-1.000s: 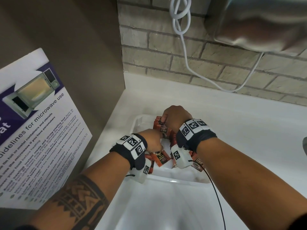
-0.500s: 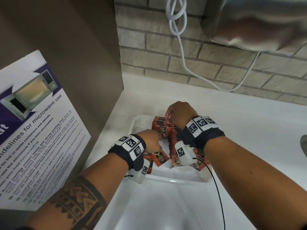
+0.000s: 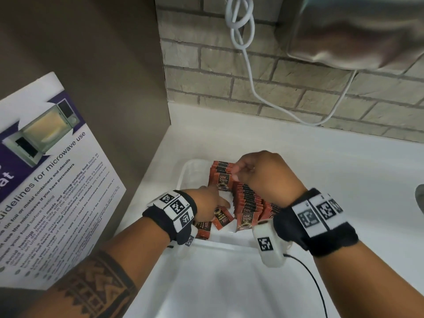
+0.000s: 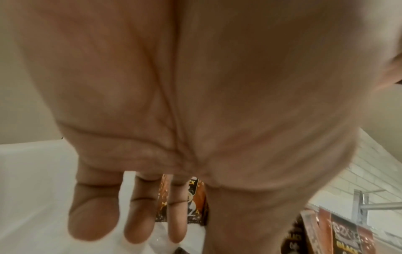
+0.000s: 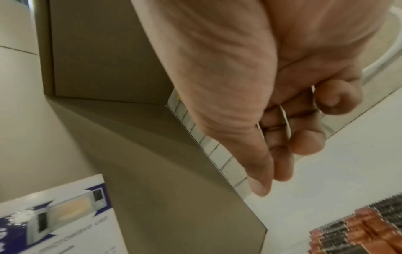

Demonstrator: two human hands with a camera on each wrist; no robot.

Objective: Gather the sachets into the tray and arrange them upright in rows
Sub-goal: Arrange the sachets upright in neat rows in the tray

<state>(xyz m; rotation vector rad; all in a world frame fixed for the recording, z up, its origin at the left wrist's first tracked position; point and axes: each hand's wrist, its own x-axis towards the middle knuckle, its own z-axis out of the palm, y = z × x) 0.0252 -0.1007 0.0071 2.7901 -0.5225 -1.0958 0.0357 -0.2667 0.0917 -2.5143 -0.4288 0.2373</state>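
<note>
My left hand (image 3: 206, 203) reaches into the white tray (image 3: 183, 177) from the 7 o'clock side, fingers (image 4: 93, 214) extended and nearly straight in the left wrist view, gripping nothing; their tips come down toward the tray floor beside a loose sachet (image 3: 221, 218) lying flat at about 6 o'clock in the tray. More flat sachets (image 3: 203, 228) lie partly under my left wrist against the near wall. My right hand (image 3: 259, 173) hovers above the upright sachets at the 12 o'clock end of the tray, fingers curled inward with thumb and fingertips drawn together; the right wrist view shows nothing held between them, and the head view does not settle whether the tips touch the top edge of the rear stack (image 3: 220, 177). That rear stack stands upright, labels facing me. A second row of upright sachets (image 3: 247, 203) runs from below my right hand toward 5 o'clock, packed face to back, and a further group sits partly hidden behind my right wrist. The tray rests on a white counter (image 3: 332, 171), close to the brown side panel (image 3: 103, 53) at 9 o'clock. A microwave guidelines poster (image 3: 46, 180) leans at 8 o'clock. A white cable (image 3: 250, 72) hangs on the brick wall (image 3: 298, 88) at 12 o'clock.
</note>
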